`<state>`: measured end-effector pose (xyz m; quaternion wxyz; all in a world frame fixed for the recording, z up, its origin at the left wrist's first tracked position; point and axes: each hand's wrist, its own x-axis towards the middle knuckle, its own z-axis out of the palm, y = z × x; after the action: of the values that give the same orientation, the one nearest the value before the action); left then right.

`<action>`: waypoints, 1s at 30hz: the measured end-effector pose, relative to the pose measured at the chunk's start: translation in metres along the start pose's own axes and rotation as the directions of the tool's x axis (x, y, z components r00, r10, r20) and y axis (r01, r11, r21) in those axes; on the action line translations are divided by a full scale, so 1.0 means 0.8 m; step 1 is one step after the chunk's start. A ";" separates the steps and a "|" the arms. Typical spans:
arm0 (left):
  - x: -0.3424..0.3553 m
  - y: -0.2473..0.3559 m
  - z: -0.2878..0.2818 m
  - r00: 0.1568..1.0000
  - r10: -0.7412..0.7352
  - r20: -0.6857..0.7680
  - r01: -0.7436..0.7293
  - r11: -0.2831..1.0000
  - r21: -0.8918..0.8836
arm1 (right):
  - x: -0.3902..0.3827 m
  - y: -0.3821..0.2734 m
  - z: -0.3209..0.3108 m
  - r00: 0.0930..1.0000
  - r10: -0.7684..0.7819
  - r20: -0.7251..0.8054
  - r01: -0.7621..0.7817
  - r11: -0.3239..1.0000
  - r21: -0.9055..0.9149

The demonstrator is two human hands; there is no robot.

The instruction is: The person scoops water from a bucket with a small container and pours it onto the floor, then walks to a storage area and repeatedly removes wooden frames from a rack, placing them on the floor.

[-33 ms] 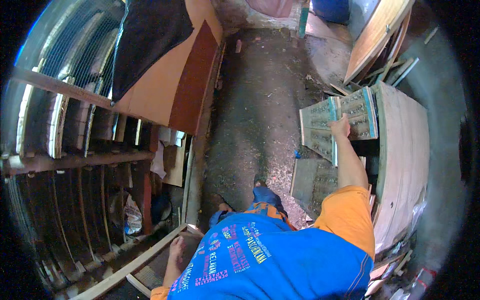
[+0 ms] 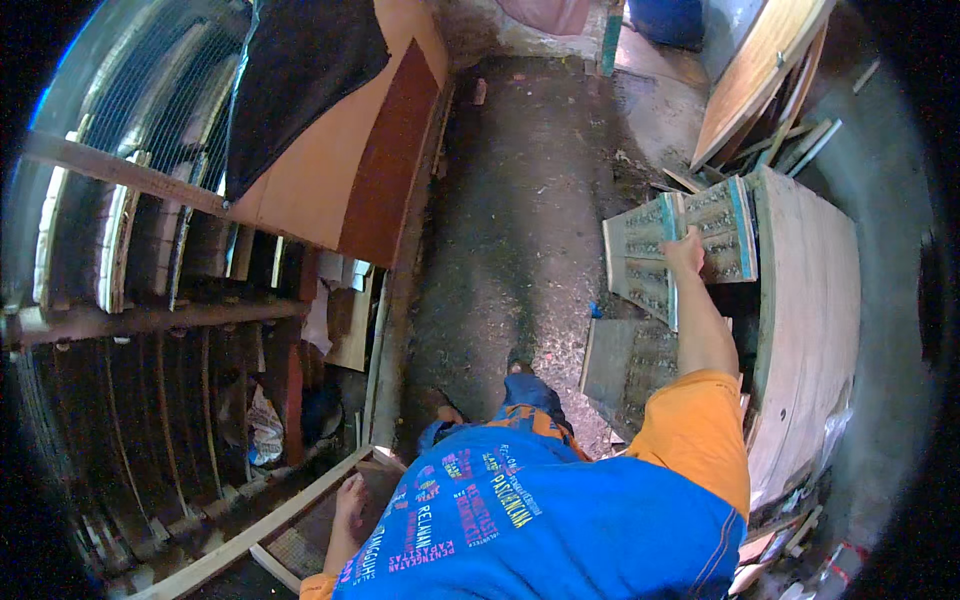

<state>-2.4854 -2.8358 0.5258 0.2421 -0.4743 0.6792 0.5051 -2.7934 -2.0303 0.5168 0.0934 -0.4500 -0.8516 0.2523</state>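
Currently, my right fingers (image 2: pixel 688 246) grasp the blue-edged wooden panel (image 2: pixel 717 220) beneath them: handhold complete, panel not clear of the pale wooden box (image 2: pixel 808 300) on their right. My left fingers (image 2: pixel 350 493) hang half-curled; whether loaded, I cannot tell.

Grey-brown wooden panel (image 2: pixel 645 245), speckled, 2 blue strips (image 2: pixel 744 230), held near 1 strip, beside pale wooden box (image 2: pixel 810 330)
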 end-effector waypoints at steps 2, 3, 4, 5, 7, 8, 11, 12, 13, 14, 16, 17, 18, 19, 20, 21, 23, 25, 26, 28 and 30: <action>-0.024 -0.004 -0.004 0.998 0.049 -0.042 -0.048 0.998 0.034 | 0.031 0.012 0.002 1.000 -0.028 0.003 0.028 0.999 -0.031; -0.038 -0.008 -0.007 0.996 0.056 -0.063 -0.053 0.997 0.047 | 0.044 0.020 0.006 0.999 -0.042 0.009 0.043 0.998 -0.045; -0.050 -0.010 -0.011 0.994 0.037 -0.104 -0.026 0.994 0.103 | 0.057 0.026 0.010 0.998 -0.058 0.013 0.058 0.997 -0.056; -0.061 -0.013 -0.014 0.991 0.026 -0.134 -0.006 0.990 0.143 | 0.065 0.035 0.012 0.995 -0.098 0.032 0.099 0.994 -0.041; -0.074 -0.016 -0.017 0.991 -0.056 -0.119 0.067 0.994 0.091 | 0.076 0.049 0.024 0.993 -0.117 0.020 0.119 0.989 -0.090; -0.080 -0.017 -0.018 0.994 -0.006 -0.112 0.013 0.998 0.065 | 0.081 0.055 0.031 0.992 -0.127 0.012 0.128 0.986 -0.107; -0.096 -0.017 -0.025 0.981 -0.053 -0.185 0.070 0.994 0.087 | 0.094 0.074 0.051 0.998 -0.043 0.046 0.052 0.976 -0.212; -0.101 -0.016 -0.027 0.983 -0.011 -0.182 0.027 0.996 0.081 | 0.097 0.081 0.059 0.996 -0.086 -0.002 0.084 0.978 -0.191; -0.101 -0.011 -0.030 0.979 -0.008 -0.205 0.027 0.996 0.089 | 0.103 0.088 0.063 0.994 -0.100 -0.045 0.091 0.982 -0.167; -0.106 -0.010 -0.031 0.974 -0.007 -0.228 0.029 0.995 0.095 | 0.106 0.094 0.071 0.989 -0.126 -0.076 0.115 0.983 -0.141; -0.107 0.003 -0.031 0.982 0.008 -0.188 0.019 0.990 0.142 | 0.113 0.104 0.082 0.978 -0.013 -0.206 0.005 0.999 -0.039; -0.104 0.012 -0.028 0.982 0.003 -0.191 0.027 0.987 0.155 | 0.115 0.108 0.084 0.987 0.043 -0.155 -0.070 0.983 -0.169; -0.108 0.019 -0.027 0.973 -0.039 -0.229 0.082 0.980 0.180 | 0.113 0.112 0.085 0.979 0.039 -0.199 -0.102 0.944 -0.314; -0.113 0.025 -0.024 0.975 -0.005 -0.221 0.043 0.984 0.171 | 0.113 0.114 0.083 0.970 0.035 -0.242 -0.144 0.882 -0.449; -0.113 0.033 -0.017 0.971 -0.002 -0.239 0.046 0.983 0.177 | 0.110 0.112 0.081 0.958 0.038 -0.285 -0.206 0.781 -0.589; -0.118 0.037 -0.008 0.968 -0.001 -0.249 0.049 0.981 0.187 | 0.109 0.113 0.078 0.968 0.101 -0.228 -0.227 0.736 -0.638; -0.122 0.049 0.002 0.975 -0.009 -0.221 0.056 0.976 0.210 | 0.110 0.116 0.066 0.970 0.238 -0.050 -0.214 0.737 -0.641; -0.121 0.055 0.009 0.983 0.008 -0.185 0.030 0.979 0.201 | 0.116 0.126 0.056 0.968 0.248 0.043 -0.182 0.809 -0.559; -0.116 0.057 0.012 0.985 0.024 -0.171 0.007 0.984 0.178 | 0.121 0.135 0.055 0.968 0.247 0.052 -0.175 0.805 -0.567; -0.102 0.056 0.011 0.988 0.037 -0.151 -0.012 0.986 0.165 | 0.129 0.156 0.056 0.966 0.253 0.047 -0.175 0.779 -0.602; -0.082 0.052 0.008 0.989 0.043 -0.144 -0.017 0.983 0.181 | 0.137 0.176 0.061 0.954 0.300 0.014 -0.224 0.742 -0.632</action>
<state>-2.4945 -2.8023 0.5957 0.2253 -0.4763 0.7451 0.4089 -2.7741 -1.8922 0.3950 -0.1460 -0.5554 -0.8187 -0.0074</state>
